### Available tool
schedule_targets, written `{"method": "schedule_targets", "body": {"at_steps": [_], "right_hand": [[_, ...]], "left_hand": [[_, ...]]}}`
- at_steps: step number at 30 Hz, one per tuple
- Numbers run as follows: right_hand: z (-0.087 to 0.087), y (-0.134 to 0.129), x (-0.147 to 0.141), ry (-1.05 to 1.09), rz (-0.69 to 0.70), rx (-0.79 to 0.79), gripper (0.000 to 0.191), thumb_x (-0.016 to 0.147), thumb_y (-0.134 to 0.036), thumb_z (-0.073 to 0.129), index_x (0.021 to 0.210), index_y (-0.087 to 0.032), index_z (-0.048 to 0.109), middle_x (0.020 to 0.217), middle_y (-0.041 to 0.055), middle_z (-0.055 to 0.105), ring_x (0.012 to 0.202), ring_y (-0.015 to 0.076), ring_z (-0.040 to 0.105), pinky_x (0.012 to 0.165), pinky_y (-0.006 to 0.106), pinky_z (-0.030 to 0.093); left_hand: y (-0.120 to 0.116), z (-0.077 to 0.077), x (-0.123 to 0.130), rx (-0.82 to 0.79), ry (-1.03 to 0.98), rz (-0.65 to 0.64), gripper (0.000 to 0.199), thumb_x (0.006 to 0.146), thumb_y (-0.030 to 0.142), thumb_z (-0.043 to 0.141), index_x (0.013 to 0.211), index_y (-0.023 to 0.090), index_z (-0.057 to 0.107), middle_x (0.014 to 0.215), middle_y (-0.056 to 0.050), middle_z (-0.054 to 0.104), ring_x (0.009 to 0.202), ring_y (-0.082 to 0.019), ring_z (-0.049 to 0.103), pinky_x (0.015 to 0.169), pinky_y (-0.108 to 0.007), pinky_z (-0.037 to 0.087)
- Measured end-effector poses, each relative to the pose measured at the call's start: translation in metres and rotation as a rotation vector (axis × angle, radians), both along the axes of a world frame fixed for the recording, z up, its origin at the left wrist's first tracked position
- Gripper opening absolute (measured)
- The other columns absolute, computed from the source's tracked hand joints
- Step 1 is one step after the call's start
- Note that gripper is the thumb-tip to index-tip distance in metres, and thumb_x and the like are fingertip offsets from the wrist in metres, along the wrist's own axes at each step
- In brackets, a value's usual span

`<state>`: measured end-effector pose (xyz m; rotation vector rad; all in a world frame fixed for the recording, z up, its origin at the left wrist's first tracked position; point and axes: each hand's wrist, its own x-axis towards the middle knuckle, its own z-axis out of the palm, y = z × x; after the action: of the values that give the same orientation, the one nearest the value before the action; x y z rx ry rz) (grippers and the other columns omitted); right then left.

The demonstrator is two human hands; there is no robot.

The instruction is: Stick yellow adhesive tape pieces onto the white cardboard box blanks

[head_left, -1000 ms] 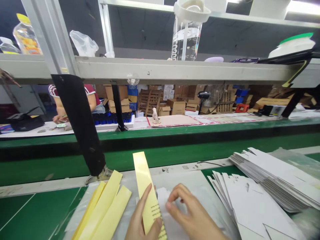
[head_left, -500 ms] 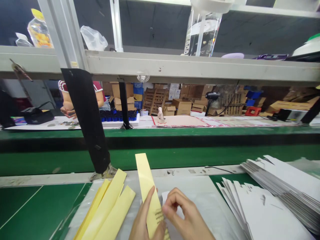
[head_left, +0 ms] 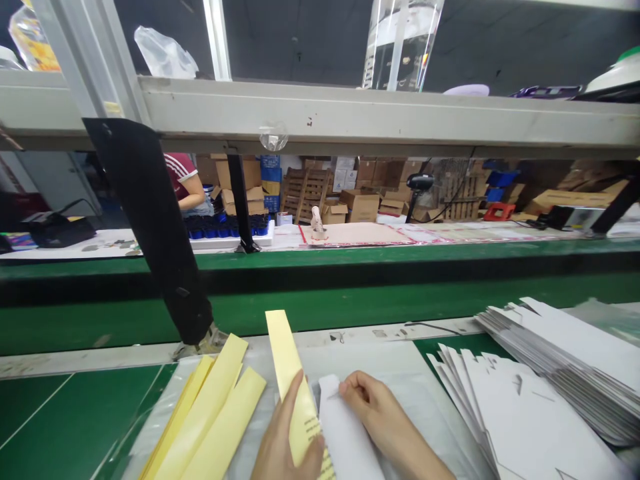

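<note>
My left hand (head_left: 280,440) is closed around a yellow paper strip (head_left: 283,343) with dark print near its lower end; the thumb lies across the print. Right beside the strip is a narrow white card piece (head_left: 345,433) with a rounded top end. My right hand (head_left: 377,407) pinches this piece by its upper right edge. The lower parts of the strip and the card run out of view at the bottom. More yellow strips (head_left: 213,413) lie fanned to the left of my left hand.
Flat white cartons (head_left: 530,413) lie at the right, with another stack (head_left: 575,353) behind them. A black-wrapped post (head_left: 155,233) rises at the left. Beyond the bench runs a green conveyor belt (head_left: 320,293), under an overhead shelf (head_left: 350,120). A person (head_left: 185,180) is at the far side.
My right hand has moved slightly up and right, and much more of the white card piece now shows beside the yellow strip. The view has shifted a little.
</note>
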<state>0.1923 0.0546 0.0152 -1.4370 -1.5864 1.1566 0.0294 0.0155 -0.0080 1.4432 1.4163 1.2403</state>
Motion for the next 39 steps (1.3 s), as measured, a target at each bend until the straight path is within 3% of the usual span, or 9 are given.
{"method": "schedule_targets", "body": {"at_steps": [20,31,36,39], "right_hand": [[-0.006,-0.002,-0.003,-0.050,-0.028,0.058,0.028,0.079,-0.039,0.043,0.063,-0.017,0.048,0.055,-0.0051,0.037,0.053,0.0096,0.036,0.048,0.019,0.030],[-0.002,-0.007,-0.010,-0.276,-0.068,0.152,0.025,0.081,-0.032,0.038,0.059,-0.020,0.039,0.056,-0.0031,0.041,0.055,0.0123,0.041,0.052,0.022,0.031],[0.001,-0.010,-0.010,-0.389,-0.049,0.233,0.017,0.081,-0.027,0.037,0.065,-0.021,0.040,0.070,0.0002,0.052,0.066,0.0148,0.049,0.059,0.023,0.033],[0.004,-0.008,-0.004,-0.459,-0.077,0.181,0.012,0.079,-0.031,0.041,0.071,-0.022,0.039,0.065,-0.0013,0.053,0.061,0.0154,0.050,0.056,0.024,0.031]], "left_hand": [[-0.001,0.002,0.000,-0.004,0.009,0.001,0.061,0.065,0.017,0.054,0.124,0.012,0.041,0.129,-0.010,0.044,0.121,-0.024,0.036,0.101,-0.035,0.027],[-0.001,0.001,-0.001,-0.001,0.053,-0.010,0.060,0.067,0.020,0.052,0.125,0.011,0.039,0.130,-0.011,0.043,0.121,-0.024,0.036,0.100,-0.034,0.028],[-0.001,-0.002,-0.001,0.011,0.069,0.011,0.059,0.066,0.017,0.052,0.124,0.010,0.041,0.128,-0.012,0.045,0.120,-0.025,0.038,0.100,-0.037,0.029],[-0.001,-0.001,-0.001,0.007,0.085,0.006,0.058,0.067,0.017,0.051,0.124,0.010,0.040,0.128,-0.013,0.045,0.119,-0.026,0.039,0.100,-0.039,0.030]]}}
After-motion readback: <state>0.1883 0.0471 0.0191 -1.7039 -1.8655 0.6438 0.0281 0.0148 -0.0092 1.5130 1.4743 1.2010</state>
